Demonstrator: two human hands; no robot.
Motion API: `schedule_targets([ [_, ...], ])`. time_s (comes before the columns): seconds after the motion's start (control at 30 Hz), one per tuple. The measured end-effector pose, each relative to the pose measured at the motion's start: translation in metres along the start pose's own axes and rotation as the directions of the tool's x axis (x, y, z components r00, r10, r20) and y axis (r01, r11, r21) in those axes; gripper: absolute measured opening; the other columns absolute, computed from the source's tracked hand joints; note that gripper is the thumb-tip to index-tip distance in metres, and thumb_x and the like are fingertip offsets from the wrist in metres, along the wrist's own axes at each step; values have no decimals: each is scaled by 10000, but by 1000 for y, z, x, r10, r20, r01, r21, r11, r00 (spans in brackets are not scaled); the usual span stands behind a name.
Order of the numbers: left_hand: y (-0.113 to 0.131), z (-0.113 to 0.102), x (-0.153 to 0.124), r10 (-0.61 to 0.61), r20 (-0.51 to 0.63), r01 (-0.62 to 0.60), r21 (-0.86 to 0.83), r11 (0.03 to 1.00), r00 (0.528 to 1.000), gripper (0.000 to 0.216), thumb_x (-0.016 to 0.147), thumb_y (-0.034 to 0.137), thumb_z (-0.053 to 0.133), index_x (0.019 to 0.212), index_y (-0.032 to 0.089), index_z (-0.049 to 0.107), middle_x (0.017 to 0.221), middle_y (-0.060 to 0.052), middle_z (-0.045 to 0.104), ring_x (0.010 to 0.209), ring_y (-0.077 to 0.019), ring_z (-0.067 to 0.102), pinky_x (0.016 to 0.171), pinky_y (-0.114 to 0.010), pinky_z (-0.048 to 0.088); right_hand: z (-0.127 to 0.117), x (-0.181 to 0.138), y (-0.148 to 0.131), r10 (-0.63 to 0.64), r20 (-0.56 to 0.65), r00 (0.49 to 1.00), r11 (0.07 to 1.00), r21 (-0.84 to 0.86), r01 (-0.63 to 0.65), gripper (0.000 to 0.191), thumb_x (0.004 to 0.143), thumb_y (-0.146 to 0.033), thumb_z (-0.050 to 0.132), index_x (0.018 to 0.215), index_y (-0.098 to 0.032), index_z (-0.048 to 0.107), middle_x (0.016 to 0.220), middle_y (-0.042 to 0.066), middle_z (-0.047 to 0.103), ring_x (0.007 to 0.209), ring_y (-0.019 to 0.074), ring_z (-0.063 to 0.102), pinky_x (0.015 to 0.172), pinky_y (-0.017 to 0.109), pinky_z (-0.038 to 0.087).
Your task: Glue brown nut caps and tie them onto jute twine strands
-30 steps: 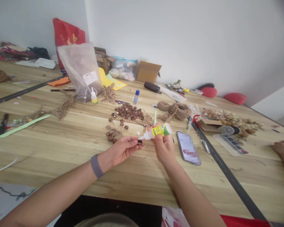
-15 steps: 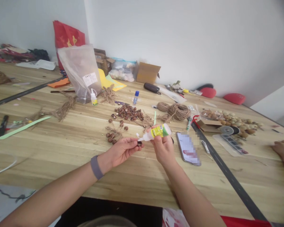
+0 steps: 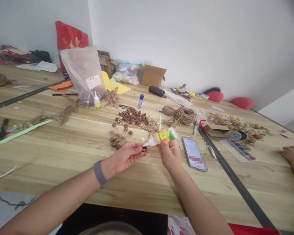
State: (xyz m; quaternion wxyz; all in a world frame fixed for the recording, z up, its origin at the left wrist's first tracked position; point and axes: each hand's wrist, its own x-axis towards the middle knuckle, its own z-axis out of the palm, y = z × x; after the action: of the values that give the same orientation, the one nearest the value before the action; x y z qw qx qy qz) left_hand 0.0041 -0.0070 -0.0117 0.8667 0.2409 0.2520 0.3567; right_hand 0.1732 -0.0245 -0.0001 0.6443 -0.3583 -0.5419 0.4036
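Between the fingertips of my left hand (image 3: 128,156) is a small dark brown nut shell (image 3: 144,149), its hollow side facing up. My right hand (image 3: 170,153) is wrapped round a glue bottle (image 3: 165,135) with a yellow and green label. The bottle is tipped to the left, and its thin nozzle points down at the shell; whether it touches cannot be made out. Just beyond my hands lies a pile of brown nut shells (image 3: 133,117). Nearer to me is a small cluster of round nuts with twine (image 3: 115,141).
A phone (image 3: 194,155) lies right of my right hand. Behind are a ball of twine (image 3: 185,116), a blue-capped glue stick (image 3: 140,101), a second glue bottle (image 3: 97,101) and a clear bag (image 3: 83,68). Another person's hand (image 3: 292,156) rests at the right edge.
Almost nothing differs. Both hands keep their places with the shell and the glue bottle; the other person's hand at the right has shifted slightly left.
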Motion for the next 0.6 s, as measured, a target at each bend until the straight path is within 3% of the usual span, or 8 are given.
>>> schedule_targets([
  [0.23,0,0,0,-8,14,8,1,1000,1000,54,814,8,622,832,41,660,812,-109,718,698,-91,687,679,-117,541,-1,0,-1,-22,-26,999,997,-73,20,412,793,-554,641,1017,-219,556,881,36,658,772,169,604,761,318,487],
  [0.6,-1,0,0,-4,38,4,11,1000,999,89,820,-5,602,796,44,673,796,-101,717,683,-89,684,670,-121,540,-1,0,-2,-48,-7,999,997,-67,47,357,807,-512,650,998,-218,583,853,21,657,732,144,600,734,297,497],
])
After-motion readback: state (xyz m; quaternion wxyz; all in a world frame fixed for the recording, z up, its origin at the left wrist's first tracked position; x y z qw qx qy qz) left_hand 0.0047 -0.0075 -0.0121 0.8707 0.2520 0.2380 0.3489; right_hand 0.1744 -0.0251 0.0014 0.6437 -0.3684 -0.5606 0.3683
